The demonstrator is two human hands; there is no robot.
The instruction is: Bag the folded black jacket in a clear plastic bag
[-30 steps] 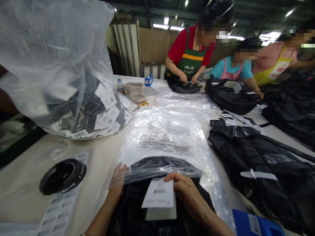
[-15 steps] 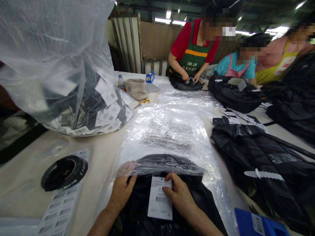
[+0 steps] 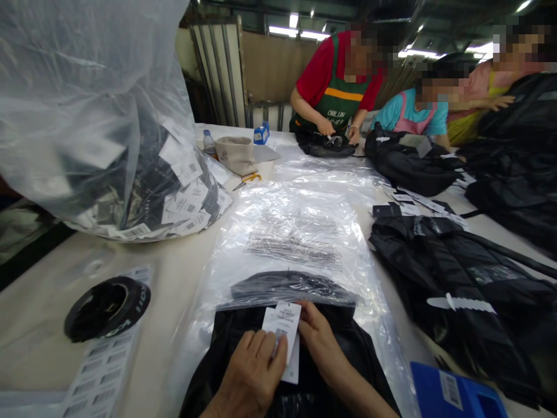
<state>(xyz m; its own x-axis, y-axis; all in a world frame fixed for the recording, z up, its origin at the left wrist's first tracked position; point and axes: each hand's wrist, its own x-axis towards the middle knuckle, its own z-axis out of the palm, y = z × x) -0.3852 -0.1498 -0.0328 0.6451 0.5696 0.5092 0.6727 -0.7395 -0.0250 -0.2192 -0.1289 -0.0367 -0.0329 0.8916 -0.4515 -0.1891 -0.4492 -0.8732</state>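
The left hand point(image 3: 255, 371) has slid in from the bag's edge, now pinching the white hang tag point(image 3: 282, 332) with the right hand point(image 3: 319, 342) over the black garment point(image 3: 226, 354), low centre of frame.

We've got the garment point(image 3: 261, 371) half inside the poly bag point(image 3: 296, 232) mid-bench, hang tag point(image 3: 281, 325) on top, tape roll point(image 3: 107, 307) to its left, big sack point(image 3: 87, 128) behind that, jackets point(image 3: 461, 278) right.

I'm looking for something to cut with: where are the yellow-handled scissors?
The scissors lie far up the table, left of centre, just in front of the beige cloth bag and right of the big clear sack of tags.
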